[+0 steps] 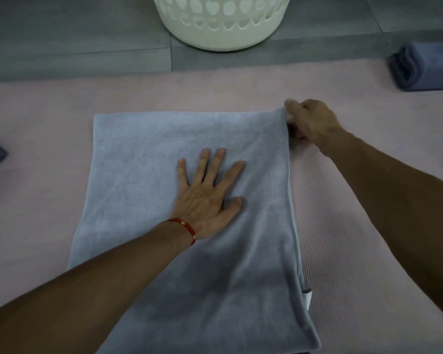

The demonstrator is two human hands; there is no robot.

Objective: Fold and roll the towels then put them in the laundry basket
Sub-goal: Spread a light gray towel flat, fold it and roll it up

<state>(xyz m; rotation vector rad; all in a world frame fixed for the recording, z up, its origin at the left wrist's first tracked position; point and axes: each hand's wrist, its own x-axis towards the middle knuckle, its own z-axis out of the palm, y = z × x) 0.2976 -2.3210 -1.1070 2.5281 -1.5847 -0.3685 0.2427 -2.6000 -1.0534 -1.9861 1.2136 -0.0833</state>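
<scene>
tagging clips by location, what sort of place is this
Probably a home floor set up for laundry: grey floor tiles, a pink mat spread over them, a white laundry basket, and a grey towel laid flat on the mat.

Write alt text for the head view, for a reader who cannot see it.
A left hand presses flat on a folded grey-blue towel spread on a pink mat, while the right hand pinches its far right corner. A white laundry basket stands beyond on the grey floor, and a rolled blue towel lies at far right.
</scene>
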